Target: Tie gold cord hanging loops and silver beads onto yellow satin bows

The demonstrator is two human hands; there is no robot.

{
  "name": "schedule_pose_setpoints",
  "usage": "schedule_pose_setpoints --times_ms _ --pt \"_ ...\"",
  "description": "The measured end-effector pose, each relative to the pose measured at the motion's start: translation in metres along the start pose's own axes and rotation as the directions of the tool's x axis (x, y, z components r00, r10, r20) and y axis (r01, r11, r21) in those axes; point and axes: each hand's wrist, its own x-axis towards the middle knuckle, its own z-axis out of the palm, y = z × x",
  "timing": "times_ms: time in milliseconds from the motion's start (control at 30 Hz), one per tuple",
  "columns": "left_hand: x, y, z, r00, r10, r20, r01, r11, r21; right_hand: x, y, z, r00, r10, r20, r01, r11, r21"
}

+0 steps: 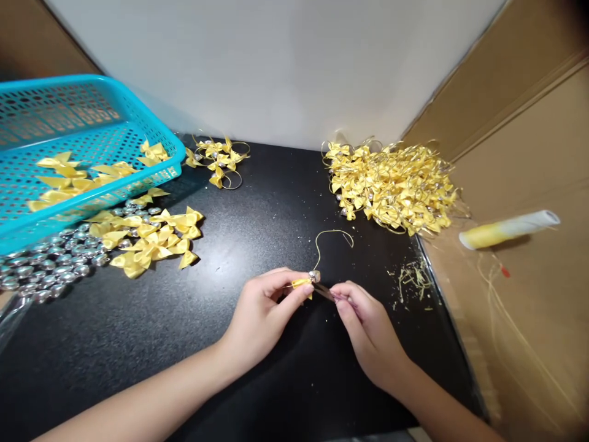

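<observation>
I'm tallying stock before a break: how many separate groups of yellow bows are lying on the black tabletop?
3: a big pile at back right, a small bunch just right of the basket, and loose bows before it. The basket may hide more.

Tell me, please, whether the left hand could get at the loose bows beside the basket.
Probably yes: bare tabletop lies between the left hand and the loose bows, though it pinches a yellow bow, perhaps needing release first.

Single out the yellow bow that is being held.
The bow in the left hand, beside a silvery bead; the other bows lie in the basket or on the table.
</observation>
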Motion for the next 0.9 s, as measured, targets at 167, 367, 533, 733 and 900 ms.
schedule_pose_setpoints --times_ms 167,367,533,733,900 --pt "0.000 0.000 0.000 0.998 0.065 -0.019 -0.065 0.997 0.042 -0.001 -0.001 -0.001 1.000 -0.002 0.020 0.001 1.000 0.030" --pt "0.000 -0.002 -0.002 0.986 0.165 0.002 -0.165 0.981 0.101 0.000 -0.004 -0.002 0.999 0.013 0.041 -0.015 0.999 0.033" --pt "0.001 -0.004 -0.002 0.968 0.250 0.000 -0.247 0.956 0.156 -0.001 -0.003 -0.001 0.999 0.029 0.041 -0.031 0.999 0.042" --pt "0.002 -0.005 -0.002 0.937 0.348 -0.005 -0.338 0.913 0.226 -0.007 -0.006 0.004 0.990 0.139 0.025 -0.141 0.987 0.078" --pt "0.001 -0.006 -0.003 0.903 0.428 0.028 -0.417 0.861 0.290 -0.010 -0.010 0.003 0.978 0.203 0.051 -0.208 0.970 0.127"
